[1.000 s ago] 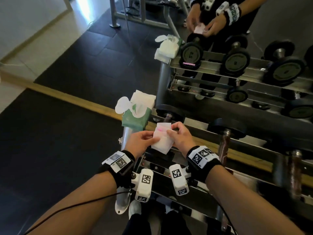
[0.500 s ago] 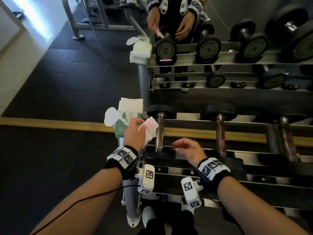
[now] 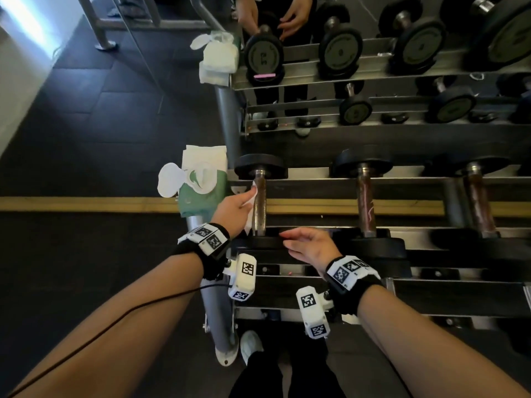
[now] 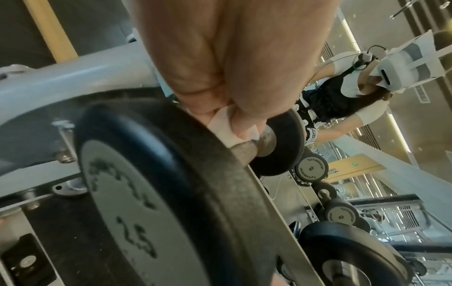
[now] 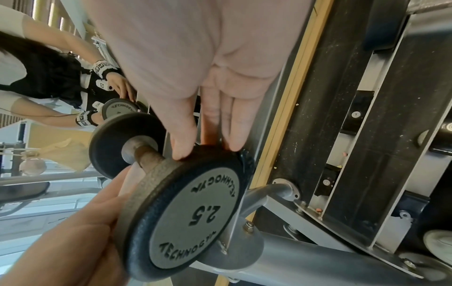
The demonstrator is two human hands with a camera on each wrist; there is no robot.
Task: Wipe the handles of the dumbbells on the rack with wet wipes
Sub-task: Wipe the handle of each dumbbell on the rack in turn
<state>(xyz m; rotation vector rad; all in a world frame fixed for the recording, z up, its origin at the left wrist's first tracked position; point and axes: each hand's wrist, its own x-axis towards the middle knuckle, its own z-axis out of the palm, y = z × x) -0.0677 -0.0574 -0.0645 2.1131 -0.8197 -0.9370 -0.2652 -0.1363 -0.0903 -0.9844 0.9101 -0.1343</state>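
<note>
My left hand [image 3: 233,207] holds a white wet wipe [image 3: 250,203], fingers curled round it & pressing it onto the left side of the handle [image 3: 260,203] of the leftmost dumbbell [image 3: 260,170] on the top tier of the rack [image 3: 316,193]. In the left wrist cam the wipe [image 4: 226,128] is bunched under my fingers [image 4: 247,96], wrapped over the bar right where it meets the far plate. The handle is a short metal bar, brownish and rusty-looking along the grip, greyer at the collar ends. The plates are black rubber w/ a grey round face; the near plate [image 5: 193,211] reads "2.5" & "TECHNOGYM" in the right wrist cam. The dumbbell lies across the two rails, one plate toward the mirror, the other toward me.

My right hand [image 3: 309,247] is flat-ish, fingers straight, gripping nothing; fingertips [image 5: 182,149] rest on the top rim of the near plate.

The wet wipes pack [image 3: 201,188], green w/ white flap flipped up & a wipe poking out, sits on the rack's left end post, just beside the dumbbell. Two more dumbbells w/ similar rusty handles [image 3: 365,193] lie further right on the same tier. Mirror behind shows the rack & my hands reflected.
</note>
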